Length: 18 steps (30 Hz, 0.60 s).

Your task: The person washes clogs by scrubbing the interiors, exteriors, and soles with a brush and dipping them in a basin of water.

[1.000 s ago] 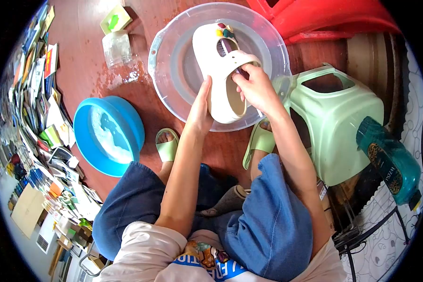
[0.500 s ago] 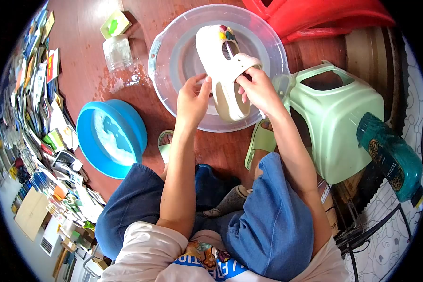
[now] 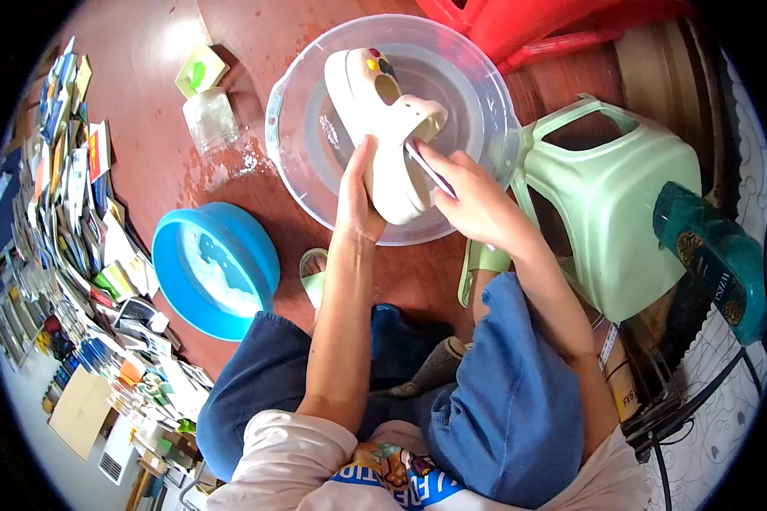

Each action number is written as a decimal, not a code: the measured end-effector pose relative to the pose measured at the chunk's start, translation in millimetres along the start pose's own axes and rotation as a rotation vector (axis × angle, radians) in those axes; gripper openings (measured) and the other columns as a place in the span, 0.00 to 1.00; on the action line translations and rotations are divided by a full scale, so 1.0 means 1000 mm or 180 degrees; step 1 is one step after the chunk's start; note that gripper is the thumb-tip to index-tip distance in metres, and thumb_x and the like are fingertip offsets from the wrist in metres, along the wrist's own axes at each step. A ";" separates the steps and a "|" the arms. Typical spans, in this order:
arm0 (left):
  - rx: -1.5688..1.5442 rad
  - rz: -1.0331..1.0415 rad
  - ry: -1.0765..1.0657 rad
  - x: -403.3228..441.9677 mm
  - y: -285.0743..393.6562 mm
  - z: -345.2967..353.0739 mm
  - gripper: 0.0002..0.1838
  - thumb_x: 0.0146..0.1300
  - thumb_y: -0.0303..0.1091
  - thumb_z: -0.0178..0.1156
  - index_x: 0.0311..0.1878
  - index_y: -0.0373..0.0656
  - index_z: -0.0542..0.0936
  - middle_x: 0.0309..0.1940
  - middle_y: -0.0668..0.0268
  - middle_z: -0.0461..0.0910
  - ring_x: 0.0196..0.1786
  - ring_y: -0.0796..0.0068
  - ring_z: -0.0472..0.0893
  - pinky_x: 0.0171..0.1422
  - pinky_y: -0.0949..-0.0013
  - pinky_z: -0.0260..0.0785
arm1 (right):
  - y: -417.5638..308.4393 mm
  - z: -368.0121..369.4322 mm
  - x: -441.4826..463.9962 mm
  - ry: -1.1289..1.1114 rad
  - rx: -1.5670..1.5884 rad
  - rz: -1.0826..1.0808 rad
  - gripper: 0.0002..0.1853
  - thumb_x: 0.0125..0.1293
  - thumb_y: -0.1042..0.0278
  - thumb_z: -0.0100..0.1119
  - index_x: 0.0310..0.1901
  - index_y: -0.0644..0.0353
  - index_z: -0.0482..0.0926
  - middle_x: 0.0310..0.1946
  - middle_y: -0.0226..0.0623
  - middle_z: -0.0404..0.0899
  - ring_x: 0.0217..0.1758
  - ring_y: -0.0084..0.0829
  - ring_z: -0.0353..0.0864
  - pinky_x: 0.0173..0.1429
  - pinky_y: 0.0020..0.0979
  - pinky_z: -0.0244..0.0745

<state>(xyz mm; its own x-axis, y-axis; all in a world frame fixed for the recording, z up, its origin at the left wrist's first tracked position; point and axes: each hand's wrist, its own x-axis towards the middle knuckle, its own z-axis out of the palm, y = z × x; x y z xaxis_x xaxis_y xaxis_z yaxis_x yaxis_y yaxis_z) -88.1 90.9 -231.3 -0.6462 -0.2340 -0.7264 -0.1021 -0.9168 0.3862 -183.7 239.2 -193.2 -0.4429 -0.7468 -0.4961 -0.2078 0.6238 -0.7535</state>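
A white clog [image 3: 389, 162] with colourful charms on its toe is held over a clear plastic basin [image 3: 274, 128]. My left hand [image 3: 360, 200] is closed round its left side near the heel, thumb along the edge. In my right hand [image 3: 477, 200] is a thin, pale, stick-like handle [image 3: 430, 166]. Its upper end reaches the clog's opening by the strap; whatever is on that end is hidden, so its kind cannot be told.
A blue basin [image 3: 166, 281] with sudsy water stands at the left. Right of the clear basin are a pale green stool [image 3: 631, 179] and a teal bottle [image 3: 712, 264]. Red plastic furniture [image 3: 554, 34] is at the top, and a soap box [image 3: 200, 72] lies on the wet floor.
The clog has shifted left and turned more onto its side. My left hand has closed on its heel part. My right hand has drawn back from the strap, exposing the pale handle.
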 end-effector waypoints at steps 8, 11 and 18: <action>-0.0398 0.0023 0.0052 0.009 -0.024 -0.028 0.28 0.75 0.52 0.48 0.67 0.41 0.69 0.61 0.60 0.76 0.61 0.64 0.77 0.66 0.59 0.70 | 0.000 0.033 0.054 0.0479 -0.0785 0.0492 0.19 0.72 0.63 0.47 0.59 0.62 0.74 0.40 0.57 0.80 0.44 0.54 0.83 0.49 0.50 0.77; -0.0454 -0.0024 0.0085 0.007 -0.022 -0.025 0.27 0.75 0.51 0.47 0.66 0.41 0.70 0.60 0.59 0.77 0.60 0.62 0.78 0.67 0.58 0.70 | 0.003 0.039 0.066 0.0521 -0.0895 0.0436 0.17 0.74 0.62 0.44 0.53 0.63 0.76 0.39 0.58 0.81 0.43 0.54 0.83 0.47 0.52 0.77; -0.0679 0.0049 -0.0178 0.013 -0.025 -0.040 0.27 0.76 0.50 0.42 0.68 0.41 0.68 0.62 0.55 0.74 0.64 0.55 0.75 0.69 0.50 0.68 | -0.033 0.017 0.019 0.0296 -0.0931 0.0203 0.16 0.72 0.65 0.44 0.54 0.62 0.77 0.35 0.57 0.83 0.43 0.52 0.84 0.50 0.50 0.77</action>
<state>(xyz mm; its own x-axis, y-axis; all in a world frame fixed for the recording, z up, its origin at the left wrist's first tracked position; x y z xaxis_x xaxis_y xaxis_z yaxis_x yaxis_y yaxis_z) -63.5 97.4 -273.0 -0.6880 -0.2356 -0.6864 0.0665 -0.9623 0.2637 -171.0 200.5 -185.2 -0.5383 -0.6881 -0.4865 -0.4132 0.7187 -0.5593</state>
